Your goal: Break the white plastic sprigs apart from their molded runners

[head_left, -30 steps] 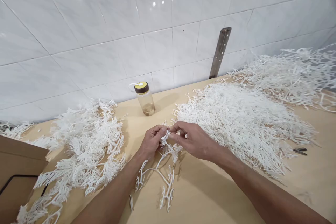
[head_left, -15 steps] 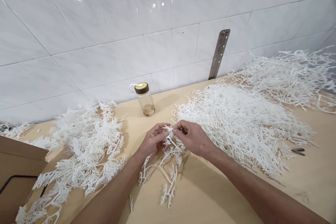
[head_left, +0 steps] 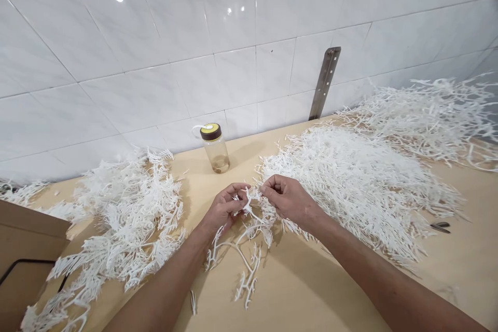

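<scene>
A white plastic branch (head_left: pixel 248 208) with forked, twig-like arms is pinched between the thumb and fingers of my left hand (head_left: pixel 227 206). Its lower arms hang toward the table in front of me. Just to the right, my right hand (head_left: pixel 287 198) is closed in a pinch, thumb against forefinger, close to the branch's upper end. White bits show at those fingertips, but whether they are held or lie behind cannot be made out. Beyond the right hand spreads a large heap of thin white sprigs (head_left: pixel 350 176).
On the left lies a pile of white branched pieces (head_left: pixel 128 223), beside a cardboard box (head_left: pixel 31 244). A clear bottle (head_left: pixel 216 153) with a dark lid stands near the tiled wall. More white branches (head_left: pixel 436 114) lie back right; a small dark metal tool (head_left: pixel 441 227) rests at right.
My right hand has drawn slightly right, away from my left, widening the gap between their fingertips. My left hand keeps its hold on the branch, whose lower arms have swung slightly left.
</scene>
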A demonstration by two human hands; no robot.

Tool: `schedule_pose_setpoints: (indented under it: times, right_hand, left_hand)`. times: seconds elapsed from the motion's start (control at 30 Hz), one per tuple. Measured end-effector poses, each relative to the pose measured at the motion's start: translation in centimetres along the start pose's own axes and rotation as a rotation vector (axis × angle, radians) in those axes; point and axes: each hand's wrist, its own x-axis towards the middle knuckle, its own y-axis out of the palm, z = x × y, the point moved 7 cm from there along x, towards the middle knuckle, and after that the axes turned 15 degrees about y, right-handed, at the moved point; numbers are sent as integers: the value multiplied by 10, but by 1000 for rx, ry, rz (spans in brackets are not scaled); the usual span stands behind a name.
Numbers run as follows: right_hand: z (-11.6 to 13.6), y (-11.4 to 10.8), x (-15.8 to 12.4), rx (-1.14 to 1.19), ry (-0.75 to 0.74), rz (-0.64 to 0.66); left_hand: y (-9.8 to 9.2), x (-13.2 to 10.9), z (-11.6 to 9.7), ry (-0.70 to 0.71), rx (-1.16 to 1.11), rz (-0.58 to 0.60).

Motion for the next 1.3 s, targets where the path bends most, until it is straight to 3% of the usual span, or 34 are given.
schedule_pose_setpoints:
  times: [0.2,0.43,0.63,0.87,0.97,1.07,1.3]
  right_hand:
    - [-2,2,-1,11,74,21]
    - [13,-2,-14,-137,-184,-231]
    - [17,9,-20,-243,-315,-234]
    - [14,18,-22,-320,-380,-215]
    - [13,21,-23,-350,-388,-198]
    - [12,20,-22,-350,-389,-206]
    - [14,11,-20,-295,-368,-300]
  left_hand:
    - [-1,3,-2,4,-23,53]
    - [8,0,-3,51,78,63]
    - [-4,3,3,105,258,-89]
    - [12,-6,-12,193,377,-22]
    - [10,-6,-15,203,456,-52]
    - [8,-4,-13,162,393,-75]
    - [5,-3,-10,124,369,-109]
